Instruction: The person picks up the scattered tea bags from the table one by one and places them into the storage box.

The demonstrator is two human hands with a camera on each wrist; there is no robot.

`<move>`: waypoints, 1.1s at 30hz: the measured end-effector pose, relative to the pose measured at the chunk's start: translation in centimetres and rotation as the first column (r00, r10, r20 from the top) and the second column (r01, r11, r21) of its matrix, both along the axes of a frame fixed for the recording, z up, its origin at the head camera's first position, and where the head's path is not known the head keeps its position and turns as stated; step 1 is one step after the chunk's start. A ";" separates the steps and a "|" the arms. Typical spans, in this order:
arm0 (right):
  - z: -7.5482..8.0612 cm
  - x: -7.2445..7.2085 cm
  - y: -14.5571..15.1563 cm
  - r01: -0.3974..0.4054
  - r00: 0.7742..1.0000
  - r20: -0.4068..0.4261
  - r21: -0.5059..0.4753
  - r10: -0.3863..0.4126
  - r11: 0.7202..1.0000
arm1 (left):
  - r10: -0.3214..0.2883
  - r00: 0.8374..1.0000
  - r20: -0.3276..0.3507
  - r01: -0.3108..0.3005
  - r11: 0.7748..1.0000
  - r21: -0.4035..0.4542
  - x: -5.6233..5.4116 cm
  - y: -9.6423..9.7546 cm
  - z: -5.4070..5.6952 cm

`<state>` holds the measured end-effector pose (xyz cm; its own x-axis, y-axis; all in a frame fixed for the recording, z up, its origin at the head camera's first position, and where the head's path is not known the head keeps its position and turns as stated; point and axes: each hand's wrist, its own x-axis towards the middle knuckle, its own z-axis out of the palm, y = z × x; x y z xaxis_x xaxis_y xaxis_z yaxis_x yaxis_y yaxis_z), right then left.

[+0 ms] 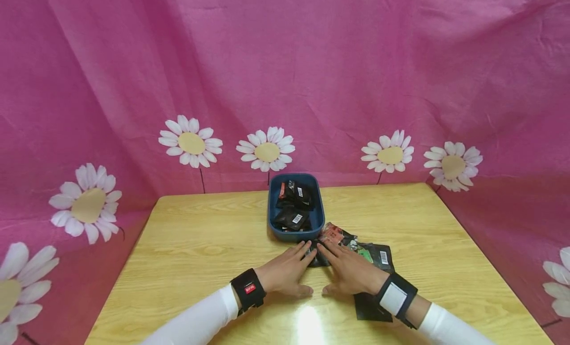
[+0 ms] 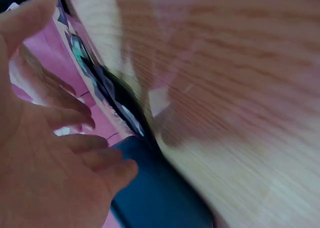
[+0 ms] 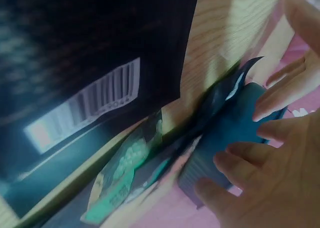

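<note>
My left hand [image 1: 285,274] and right hand [image 1: 354,271] are angled toward each other, palms down, with fingers straight. Their fingertips are close over a small black packet [image 1: 317,259] at the near end of a dark blue bin [image 1: 294,234]. Inside the bin lie several black packets [image 1: 292,218], some with white barcode labels. Right beside my right fingers is a packet with a red label [image 1: 333,233]. A green-labelled packet [image 3: 122,173] and a barcoded black packet [image 3: 95,43] show large in the right wrist view. Neither hand has fingers curled round anything.
Another black packet [image 1: 368,308] lies on the wooden table [image 1: 200,246], partly hidden under my right wrist. A pink curtain [image 1: 311,77] with white daisies hangs behind the table and at both sides. The bin stands near the table's back edge.
</note>
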<state>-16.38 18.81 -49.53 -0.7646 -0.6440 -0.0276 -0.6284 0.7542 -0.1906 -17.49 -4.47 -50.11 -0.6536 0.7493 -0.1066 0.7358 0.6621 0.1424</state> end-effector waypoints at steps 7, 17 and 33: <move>-1.1 -0.7 -0.9 0.020 0.999 0.046 -0.021 -0.019 1.000 | 0.088 0.996 0.012 -0.087 0.995 -0.053 -0.4 1.2 -0.9; -1.0 -0.7 -1.0 -0.075 0.991 -0.108 0.012 0.076 0.997 | 0.001 0.969 -0.247 -0.006 1.000 -0.018 -0.5 1.5 -0.6; -0.9 -0.2 -1.3 -0.124 0.965 -0.236 -0.028 0.115 0.992 | -0.022 0.929 -0.368 0.026 1.000 0.005 0.1 1.8 -0.8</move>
<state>-16.58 17.53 -50.47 -0.6640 -0.7278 0.1716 -0.7443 0.6654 -0.0577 -17.38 -2.69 -50.87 -0.6275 0.7650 0.1450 0.7533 0.6436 -0.1355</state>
